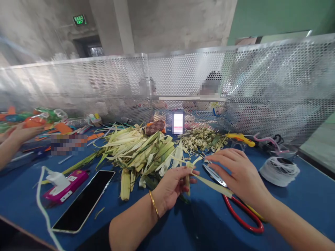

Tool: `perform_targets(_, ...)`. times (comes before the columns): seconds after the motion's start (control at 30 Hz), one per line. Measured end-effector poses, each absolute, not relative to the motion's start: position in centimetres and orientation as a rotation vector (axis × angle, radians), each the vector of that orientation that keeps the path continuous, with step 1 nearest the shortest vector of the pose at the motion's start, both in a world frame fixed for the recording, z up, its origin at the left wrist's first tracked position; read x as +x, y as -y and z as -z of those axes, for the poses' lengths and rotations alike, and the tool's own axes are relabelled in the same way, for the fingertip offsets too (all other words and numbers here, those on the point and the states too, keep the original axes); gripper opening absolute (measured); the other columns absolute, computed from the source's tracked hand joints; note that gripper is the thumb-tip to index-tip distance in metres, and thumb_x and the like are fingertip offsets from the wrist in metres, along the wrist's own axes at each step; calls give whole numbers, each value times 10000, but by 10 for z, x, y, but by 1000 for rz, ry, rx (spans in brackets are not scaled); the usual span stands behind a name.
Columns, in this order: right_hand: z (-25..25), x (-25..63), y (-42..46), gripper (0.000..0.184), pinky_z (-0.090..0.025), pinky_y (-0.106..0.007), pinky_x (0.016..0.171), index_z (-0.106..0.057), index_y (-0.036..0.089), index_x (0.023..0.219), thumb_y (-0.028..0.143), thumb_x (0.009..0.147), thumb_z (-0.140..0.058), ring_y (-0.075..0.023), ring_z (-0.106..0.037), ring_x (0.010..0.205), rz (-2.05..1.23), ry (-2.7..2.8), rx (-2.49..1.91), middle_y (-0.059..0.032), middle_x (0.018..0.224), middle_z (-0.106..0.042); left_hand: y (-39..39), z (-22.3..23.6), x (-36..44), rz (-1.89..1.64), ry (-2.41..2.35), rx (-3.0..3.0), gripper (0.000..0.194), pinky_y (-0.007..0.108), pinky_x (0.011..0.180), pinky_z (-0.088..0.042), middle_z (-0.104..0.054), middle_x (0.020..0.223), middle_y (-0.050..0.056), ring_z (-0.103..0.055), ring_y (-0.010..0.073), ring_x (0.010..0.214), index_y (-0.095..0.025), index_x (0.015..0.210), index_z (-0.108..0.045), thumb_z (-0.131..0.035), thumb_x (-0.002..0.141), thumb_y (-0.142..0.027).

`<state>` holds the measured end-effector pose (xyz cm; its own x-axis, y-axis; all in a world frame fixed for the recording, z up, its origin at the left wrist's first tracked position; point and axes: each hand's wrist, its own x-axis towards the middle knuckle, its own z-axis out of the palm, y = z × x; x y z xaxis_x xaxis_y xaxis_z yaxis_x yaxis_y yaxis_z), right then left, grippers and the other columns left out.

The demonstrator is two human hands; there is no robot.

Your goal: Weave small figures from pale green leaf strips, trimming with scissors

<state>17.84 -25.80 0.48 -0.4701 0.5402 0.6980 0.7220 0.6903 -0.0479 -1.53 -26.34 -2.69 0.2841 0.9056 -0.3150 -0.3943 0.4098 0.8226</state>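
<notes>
Pinched between the thumb and fingers of my left hand [175,186] is a small piece of folded corn husk [187,181], pale yellow-green. From it a long husk strip [213,185] runs right and down, its far end under my right hand. My right hand [237,170] hovers beside it with fingers stretched out and apart, seemingly holding nothing. Red-handled scissors [244,219] lie on the blue table [206,230] below that hand, blades slightly parted. A yellow handle shows partly beneath my right wrist. Just beyond my left hand spreads a big heap of corn husks [141,146].
A black phone [85,200] and a magenta power strip [66,186] with a white cable lie left. White twine [279,170] sits right, near a yellow-handled tool [240,138]. Husk scraps [201,139] lie before a perforated metal screen [183,75]. Another person's hand [22,134] is far left.
</notes>
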Motion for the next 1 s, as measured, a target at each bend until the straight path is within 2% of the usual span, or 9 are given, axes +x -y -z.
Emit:
perform_targets(0.1, -9, 161, 278, 202, -389, -320, 696, -640, 216, 883, 152, 909, -450, -148, -591, 680, 368, 2469, -733, -12, 761, -667, 262, 27, -17, -956, -783, 667, 195, 146, 435, -336, -680, 809, 44, -581, 72, 596, -127, 841, -683, -658, 648, -141)
perform_targets(0.2, 9, 144, 285, 200, -392, -340, 669, -619, 164, 990, 115, 831, -506, -192, -597, 727, 696, 2652, -704, -52, 817, -670, 258, 33, -18, -931, -745, 727, 223, 149, 401, -277, -680, 794, 50, -534, 52, 538, -114, 852, -687, -673, 631, -136)
perform_targets(0.27, 25, 137, 283, 285, -411, -356, 684, -585, 116, 1083, 122, 803, -532, -222, -605, 764, 895, 2670, -712, -90, 870, -678, 255, 38, -17, -929, -745, 736, 224, 148, 434, -305, -675, 771, 56, -556, 64, 571, -110, 852, -689, -685, 635, -165)
perform_targets(0.33, 37, 135, 279, 279, -423, -366, 698, -570, 108, 1084, 129, 809, -529, -229, -609, 758, 960, 2661, -701, -103, 882, -679, 254, 41, -17, -930, -752, 734, 229, 152, 494, -354, -671, 764, 59, -595, 89, 643, -110, 846, -687, -702, 631, -187)
perform_targets(0.5, 44, 136, 277, 132, -415, -386, 722, -564, 147, 935, 128, 809, -530, -240, -600, 735, 895, 2646, -670, -74, 798, -646, 257, 37, -16, -951, -793, 723, 257, 158, 505, -361, -674, 802, 67, -631, 123, 730, -115, 821, -681, -751, 595, -215)
perform_targets(0.67, 38, 135, 285, 63, -342, -335, 602, -529, 181, 868, 137, 851, -487, -187, -528, 607, 735, 2659, -603, -21, 707, -592, 260, 30, -16, -1017, -861, 739, 213, 139, 396, -259, -695, 934, 109, -644, 119, 722, -106, 807, -679, -731, 618, -187)
perform_targets(0.8, 34, 132, 290, 94, -292, -331, 557, -533, 188, 822, 138, 862, -464, -180, -498, 586, 705, 2687, -512, -18, 682, -585, 260, 27, -16, -1021, -917, 788, 142, 142, 354, -235, -696, 993, 132, -647, 113, 695, -96, 790, -676, -679, 666, -167)
perform_targets(1.0, 33, 129, 297, 153, -306, -323, 536, -561, 184, 796, 140, 879, -440, -161, -470, 552, 605, 2701, -373, -10, 648, -592, 262, 26, -14, -1009, -953, 805, 140, 144, 340, -220, -704, 985, 141, -640, 110, 665, -99, 744, -668, -681, 661, -212)
